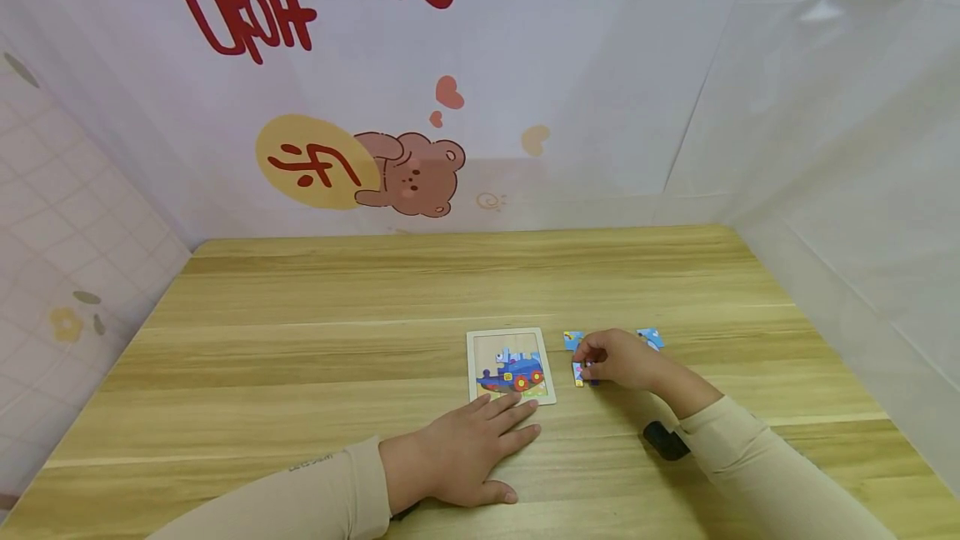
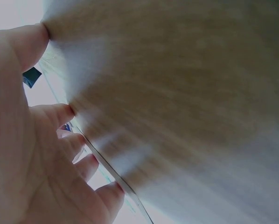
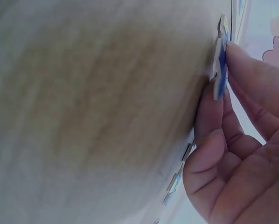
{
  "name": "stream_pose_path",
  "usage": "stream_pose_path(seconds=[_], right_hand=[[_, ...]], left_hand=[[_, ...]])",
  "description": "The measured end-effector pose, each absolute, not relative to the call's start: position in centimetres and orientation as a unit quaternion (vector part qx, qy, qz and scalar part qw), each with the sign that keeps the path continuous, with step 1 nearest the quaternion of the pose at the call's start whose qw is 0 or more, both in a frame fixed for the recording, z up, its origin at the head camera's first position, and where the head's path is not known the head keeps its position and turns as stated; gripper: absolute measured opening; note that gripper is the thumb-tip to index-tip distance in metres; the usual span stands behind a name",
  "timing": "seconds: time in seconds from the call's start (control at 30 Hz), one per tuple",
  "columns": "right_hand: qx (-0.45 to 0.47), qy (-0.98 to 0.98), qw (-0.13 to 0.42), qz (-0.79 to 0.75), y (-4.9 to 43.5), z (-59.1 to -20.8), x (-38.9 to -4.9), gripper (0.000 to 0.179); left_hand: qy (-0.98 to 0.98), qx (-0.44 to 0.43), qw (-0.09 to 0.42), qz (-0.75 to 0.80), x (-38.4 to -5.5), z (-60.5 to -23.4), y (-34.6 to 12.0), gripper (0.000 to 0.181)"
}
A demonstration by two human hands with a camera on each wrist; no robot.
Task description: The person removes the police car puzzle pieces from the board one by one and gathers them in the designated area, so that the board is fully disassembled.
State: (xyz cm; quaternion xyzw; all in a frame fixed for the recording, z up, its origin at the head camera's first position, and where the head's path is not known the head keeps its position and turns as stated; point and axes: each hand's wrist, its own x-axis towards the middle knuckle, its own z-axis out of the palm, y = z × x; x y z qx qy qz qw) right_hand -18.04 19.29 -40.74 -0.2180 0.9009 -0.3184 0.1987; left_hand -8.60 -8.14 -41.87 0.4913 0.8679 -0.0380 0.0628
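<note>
My left hand lies flat with fingers spread, its fingertips touching the lower edge of a light wooden puzzle tray. A partly assembled blue picture with red and yellow wheels fills the tray's lower part; bare wood shows above it. To the right of the tray, my right hand pinches a small jigsaw puzzle piece between thumb and finger, close to the tabletop. In the head view this piece is partly covered by the fingers. The left wrist view shows the fingertips at the tray's edge.
Loose puzzle pieces lie around the right hand, one at the upper left and another at the upper right. Further pieces may be hidden under it. The wooden table meets white cloth walls at the back and sides.
</note>
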Motion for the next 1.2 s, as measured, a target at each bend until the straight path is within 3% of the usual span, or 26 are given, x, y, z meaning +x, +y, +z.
stream_pose_path(seconds=[1.2], right_hand=[[-0.216,0.907,0.186,-0.311,19.13,-40.85,-17.84,0.004]], left_hand=[[0.868,0.491,0.067,-0.036,-8.62,-41.82,-8.09,0.072]])
